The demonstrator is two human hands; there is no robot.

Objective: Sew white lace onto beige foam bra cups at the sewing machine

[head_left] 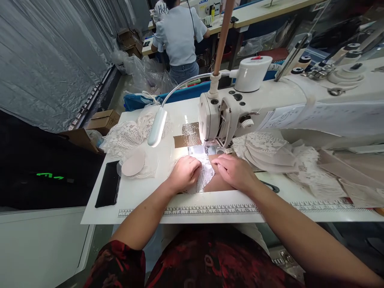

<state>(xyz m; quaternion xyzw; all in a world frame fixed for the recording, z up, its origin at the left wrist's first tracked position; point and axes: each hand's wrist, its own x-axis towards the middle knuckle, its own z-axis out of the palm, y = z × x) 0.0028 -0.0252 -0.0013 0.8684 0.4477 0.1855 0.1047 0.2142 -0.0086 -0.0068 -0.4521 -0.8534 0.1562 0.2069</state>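
A white lace piece (206,172) lies on the table in front of the sewing machine's needle area (215,145), over a tan cup-shaped piece (217,185). My left hand (186,173) rests on the lace's left side with fingers curled and pressed onto it. My right hand (235,170) lies on the right side, fingers bent down on the lace and tan piece, close to the presser foot.
The white sewing machine (270,100) spans the right, with a gooseneck lamp (157,126). A lace pile (126,136), a round pad (133,163) and a black phone (108,184) lie left. Stacked lace cups (270,152) sit right. A person (180,36) sits at a farther table.
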